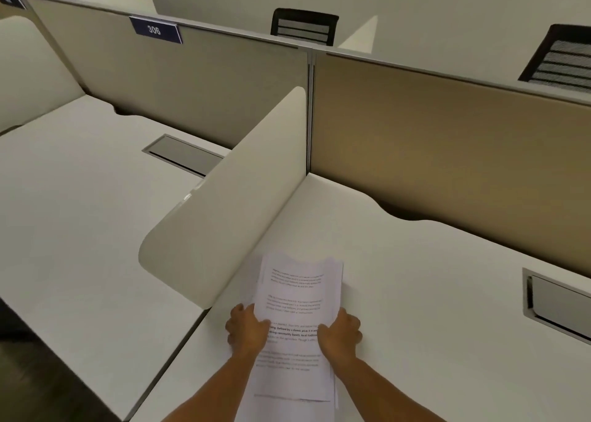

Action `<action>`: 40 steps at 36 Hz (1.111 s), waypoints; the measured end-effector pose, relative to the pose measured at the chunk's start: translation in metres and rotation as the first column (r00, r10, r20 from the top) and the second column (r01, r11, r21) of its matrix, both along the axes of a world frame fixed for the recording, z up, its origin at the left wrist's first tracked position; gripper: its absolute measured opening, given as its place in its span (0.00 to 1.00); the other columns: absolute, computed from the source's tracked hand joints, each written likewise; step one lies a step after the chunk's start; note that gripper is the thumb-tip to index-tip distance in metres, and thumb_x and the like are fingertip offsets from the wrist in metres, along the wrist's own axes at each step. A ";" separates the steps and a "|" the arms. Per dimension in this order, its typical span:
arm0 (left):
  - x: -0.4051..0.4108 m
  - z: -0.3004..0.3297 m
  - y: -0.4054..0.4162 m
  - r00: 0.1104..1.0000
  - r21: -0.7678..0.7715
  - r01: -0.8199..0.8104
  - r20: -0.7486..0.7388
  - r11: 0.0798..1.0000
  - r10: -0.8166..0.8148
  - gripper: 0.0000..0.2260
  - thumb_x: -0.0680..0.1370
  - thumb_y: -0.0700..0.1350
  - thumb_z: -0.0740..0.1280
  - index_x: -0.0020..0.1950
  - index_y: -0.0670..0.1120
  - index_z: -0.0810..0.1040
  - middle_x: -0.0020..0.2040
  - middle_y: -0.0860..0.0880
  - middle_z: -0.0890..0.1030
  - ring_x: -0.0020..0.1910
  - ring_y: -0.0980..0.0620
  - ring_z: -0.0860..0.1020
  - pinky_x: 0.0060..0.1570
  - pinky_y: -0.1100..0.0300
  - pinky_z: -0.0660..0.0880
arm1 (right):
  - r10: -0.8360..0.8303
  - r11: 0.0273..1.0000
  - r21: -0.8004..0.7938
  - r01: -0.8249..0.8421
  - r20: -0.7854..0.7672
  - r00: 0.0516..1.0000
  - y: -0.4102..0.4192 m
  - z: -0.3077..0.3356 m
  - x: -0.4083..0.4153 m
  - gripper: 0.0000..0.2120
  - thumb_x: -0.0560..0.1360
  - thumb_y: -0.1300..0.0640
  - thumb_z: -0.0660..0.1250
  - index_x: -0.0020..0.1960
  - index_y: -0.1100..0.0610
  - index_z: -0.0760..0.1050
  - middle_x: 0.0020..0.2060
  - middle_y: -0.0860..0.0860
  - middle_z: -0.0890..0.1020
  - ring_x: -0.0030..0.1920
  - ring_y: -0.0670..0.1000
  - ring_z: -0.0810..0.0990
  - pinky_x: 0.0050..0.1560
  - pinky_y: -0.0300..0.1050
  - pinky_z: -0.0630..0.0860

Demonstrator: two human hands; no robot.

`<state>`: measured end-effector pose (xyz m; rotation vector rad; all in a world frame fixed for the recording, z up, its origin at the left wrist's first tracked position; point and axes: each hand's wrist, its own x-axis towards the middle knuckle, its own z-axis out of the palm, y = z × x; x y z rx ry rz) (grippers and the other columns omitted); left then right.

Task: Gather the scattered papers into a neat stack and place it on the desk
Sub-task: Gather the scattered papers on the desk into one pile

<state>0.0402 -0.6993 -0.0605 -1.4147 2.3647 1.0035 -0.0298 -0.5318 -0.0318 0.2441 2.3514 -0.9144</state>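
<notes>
- Stack of papers (295, 312): printed sheets, gathered, lying lengthwise on the table (415, 293) just beside the foot of the curved white divider (230, 210). Far edge wavy and lifted; right edges stepped, not flush; a few lower sheets poke out at the near end.
- Left hand (248, 330): closed onto the stack's left edge, thumb on the top sheet, fingers curled at the side.
- Right hand (340, 333): closed likewise on the right edge, thumb on top. Whether the fingers go under the stack, I cannot tell.
- Risk, squeeze: both hands pressing inward look likely to bow the pile further; the far end already ripples, and a crease could set.
- Risk, misalignment: with the grip at mid-length only, both ends are free; the offset right-hand sheets may stay fanned unless tapped square.
- Risk, slip: loose lower sheets at the near end could slide off toward the person if the stack is lifted or tilted.
- Risk, obstruction: the divider stands close on the left; a leftward shuffle could catch a corner against it.
- Surroundings: the cable hatch (556, 306) lies well apart to the right, and the panel numbered 306 (155, 30) belongs to the neighbouring bay; neither bears on the job.
</notes>
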 end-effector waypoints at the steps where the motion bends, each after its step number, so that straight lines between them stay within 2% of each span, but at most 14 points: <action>1: -0.001 -0.001 -0.001 1.000 -0.005 0.000 0.020 1.000 0.000 0.20 0.74 0.49 0.71 0.65 0.49 0.77 0.72 0.44 0.67 0.68 0.40 0.68 0.64 0.42 0.74 | -0.008 1.000 -0.004 0.008 0.011 1.000 -0.001 0.000 -0.001 0.27 0.77 0.59 0.65 0.74 0.59 0.63 0.73 0.59 0.62 0.71 0.62 0.64 0.67 0.51 0.69; 3: -0.002 -0.004 -0.003 0.999 -0.007 0.004 0.039 1.000 -0.004 0.20 0.73 0.50 0.71 0.64 0.49 0.77 0.72 0.44 0.66 0.68 0.40 0.67 0.64 0.42 0.73 | -0.023 1.000 -0.019 0.023 0.022 1.000 -0.002 -0.002 -0.002 0.28 0.77 0.59 0.65 0.74 0.59 0.62 0.74 0.59 0.61 0.72 0.62 0.63 0.68 0.53 0.69; 6: -0.002 -0.004 -0.006 0.999 0.012 0.006 0.036 1.000 -0.006 0.19 0.73 0.50 0.72 0.62 0.48 0.78 0.71 0.43 0.66 0.68 0.40 0.66 0.64 0.43 0.73 | -0.079 0.991 -0.103 0.083 0.047 0.996 -0.004 -0.003 -0.003 0.28 0.76 0.59 0.66 0.74 0.61 0.63 0.74 0.59 0.61 0.69 0.61 0.69 0.69 0.55 0.72; 9: -0.003 -0.003 -0.010 1.000 0.030 0.001 0.021 1.000 -0.002 0.16 0.73 0.48 0.71 0.60 0.47 0.78 0.70 0.42 0.65 0.66 0.39 0.66 0.63 0.47 0.74 | -0.126 0.971 -0.195 0.137 0.068 0.990 -0.005 -0.004 -0.003 0.28 0.74 0.60 0.67 0.72 0.62 0.64 0.73 0.58 0.62 0.62 0.58 0.76 0.62 0.51 0.77; 13: -0.002 -0.005 -0.011 1.000 0.059 -0.009 -0.006 0.998 0.009 0.15 0.74 0.45 0.71 0.60 0.45 0.78 0.68 0.41 0.65 0.64 0.38 0.67 0.65 0.47 0.73 | -0.123 0.965 -0.223 0.137 0.078 0.989 -0.007 -0.004 -0.003 0.30 0.74 0.59 0.68 0.73 0.60 0.63 0.71 0.57 0.64 0.56 0.55 0.76 0.54 0.47 0.77; 16: -0.001 -0.006 -0.011 0.999 0.082 -0.025 -0.026 0.996 0.027 0.14 0.74 0.44 0.71 0.59 0.44 0.78 0.64 0.41 0.68 0.59 0.41 0.73 0.61 0.48 0.75 | -0.147 0.945 -0.275 0.176 0.123 0.981 -0.008 -0.005 -0.005 0.31 0.73 0.58 0.69 0.73 0.58 0.62 0.67 0.57 0.70 0.55 0.54 0.76 0.54 0.49 0.79; 20: 0.001 -0.003 -0.010 0.998 0.011 0.008 0.058 1.000 -0.009 0.16 0.73 0.50 0.70 0.59 0.51 0.78 0.61 0.44 0.74 0.58 0.43 0.75 0.62 0.44 0.72 | -0.227 0.896 -0.344 0.282 0.192 0.955 -0.007 -0.007 -0.009 0.27 0.72 0.60 0.70 0.68 0.59 0.65 0.57 0.55 0.79 0.52 0.55 0.81 0.48 0.48 0.81; 24: 0.005 0.000 -0.012 0.994 -0.022 0.058 0.097 0.998 -0.056 0.19 0.73 0.55 0.69 0.63 0.53 0.76 0.63 0.45 0.73 0.61 0.41 0.73 0.63 0.44 0.71 | -0.190 0.948 -0.238 0.211 0.110 0.976 -0.010 -0.004 -0.005 0.26 0.71 0.57 0.70 0.66 0.59 0.66 0.58 0.57 0.78 0.58 0.58 0.78 0.58 0.58 0.80; 27: 0.012 -0.002 -0.014 0.999 0.016 0.038 0.012 0.999 -0.038 0.19 0.75 0.51 0.70 0.64 0.50 0.75 0.63 0.43 0.72 0.59 0.42 0.75 0.62 0.46 0.72 | -0.160 0.950 -0.256 0.180 0.098 0.982 -0.014 -0.002 -0.002 0.28 0.71 0.56 0.70 0.68 0.59 0.65 0.62 0.58 0.74 0.60 0.59 0.76 0.61 0.58 0.78; 29: 0.016 -0.005 -0.016 0.991 0.120 0.036 -0.132 0.992 -0.020 0.18 0.75 0.44 0.71 0.64 0.44 0.76 0.63 0.41 0.74 0.55 0.44 0.80 0.60 0.48 0.78 | -0.157 0.941 -0.282 0.187 0.125 0.980 -0.017 -0.002 -0.001 0.30 0.72 0.56 0.71 0.70 0.58 0.64 0.64 0.57 0.69 0.58 0.56 0.75 0.58 0.54 0.79; 31: 0.019 -0.005 -0.018 0.980 0.167 0.044 -0.197 0.985 -0.011 0.17 0.75 0.41 0.71 0.64 0.43 0.76 0.61 0.41 0.77 0.53 0.45 0.81 0.56 0.47 0.81 | -0.158 0.935 -0.295 0.197 0.151 0.976 -0.017 -0.003 -0.002 0.31 0.72 0.55 0.71 0.71 0.58 0.62 0.66 0.56 0.66 0.56 0.55 0.75 0.54 0.50 0.78; 34: 0.023 -0.003 -0.020 0.974 0.184 0.011 -0.223 0.983 0.031 0.19 0.75 0.41 0.72 0.65 0.45 0.72 0.59 0.45 0.79 0.54 0.46 0.80 0.53 0.51 0.81 | -0.170 0.916 -0.332 0.225 0.188 0.967 -0.016 -0.006 -0.004 0.30 0.72 0.56 0.72 0.69 0.58 0.64 0.64 0.56 0.72 0.56 0.55 0.78 0.55 0.52 0.80; 36: 0.025 -0.002 -0.020 0.964 0.210 -0.030 -0.253 0.977 0.084 0.20 0.75 0.39 0.72 0.63 0.48 0.68 0.57 0.47 0.80 0.50 0.48 0.81 0.48 0.55 0.81 | -0.208 0.872 -0.394 0.291 0.241 0.948 -0.015 -0.007 -0.006 0.28 0.71 0.59 0.72 0.67 0.58 0.66 0.58 0.55 0.79 0.54 0.55 0.81 0.55 0.53 0.82; 40: 0.028 0.001 -0.021 0.937 0.294 -0.125 -0.280 0.948 0.210 0.25 0.74 0.35 0.72 0.59 0.52 0.60 0.52 0.48 0.79 0.44 0.55 0.81 0.41 0.59 0.80 | -0.263 0.772 -0.464 0.435 0.390 0.883 -0.015 -0.006 -0.012 0.26 0.72 0.60 0.73 0.64 0.55 0.64 0.52 0.54 0.80 0.51 0.56 0.82 0.52 0.55 0.83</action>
